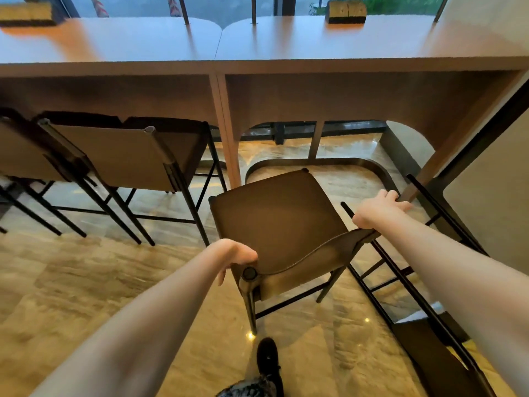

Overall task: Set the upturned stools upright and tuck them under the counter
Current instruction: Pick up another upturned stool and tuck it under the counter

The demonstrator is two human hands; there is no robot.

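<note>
Overhead, beyond both hands, ran the long brown wooden counter (257, 47), its flat top stretching across the whole view and its underside opening onto a polished marble-look floor (86, 282).

Item: two tan-backed stools on thin black metal legs (120, 156), standing upright to the left of the left hand and pushed in under the counter's edge.

Item: one brown square-seated stool with a curved backrest and black legs (274, 222), standing upright between the two hands, tilted slightly, its front corner close to the counter's curved black footrail (372, 167) and not yet under the top.

Item: a dark stool frame of black rails (423, 299), lying on a slant below and to the right of the right hand; its exact pose could not be told.

Item: left hand (237, 255), fingers curled over the near left corner of the brown stool's backrest, gripping it.

Item: right hand (380, 209), clasping the far right end of the same backrest, fingers wrapped over the rim.

Item: a wooden block holder (346, 11) on the counter top, far past the right hand.

Item: one black shoe (267, 359), on the floor below the left hand.
</note>
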